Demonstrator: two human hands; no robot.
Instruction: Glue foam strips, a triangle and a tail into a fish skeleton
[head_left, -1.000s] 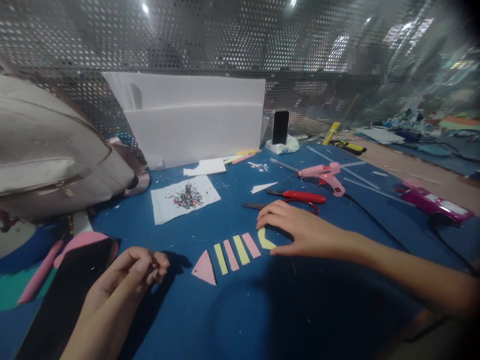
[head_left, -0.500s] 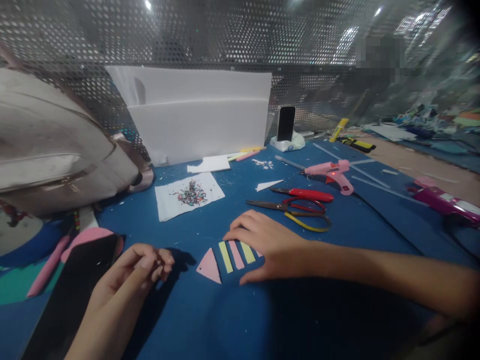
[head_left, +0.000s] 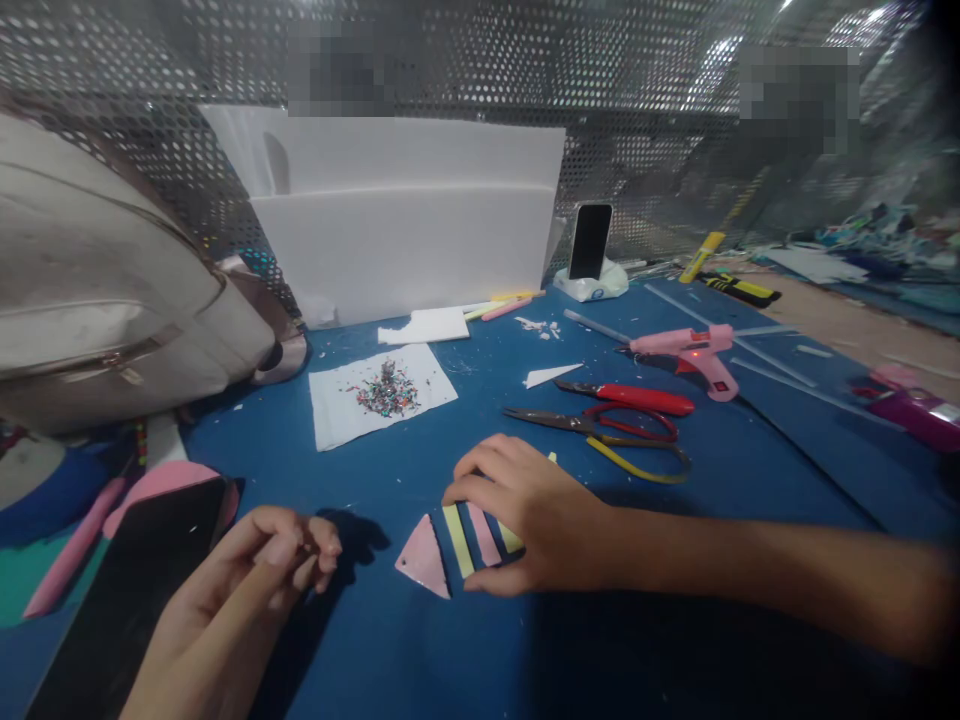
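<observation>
1. Lying flat on the blue surface (head_left: 660,520), the pink triangle (head_left: 424,557) is followed just to its right by a row of yellow and pink strips (head_left: 457,540).
2. The right hand (head_left: 525,520) is spread open, palm down, over the row's far end; nothing is gripped.
3. The left hand (head_left: 262,570) is loosely curled, well left of the triangle; whether anything is pinched cannot be told.
4. The layout is judged partly done: pieces are placed, and the glue gun (head_left: 686,350), far behind the triangle, is untouched.
</observation>
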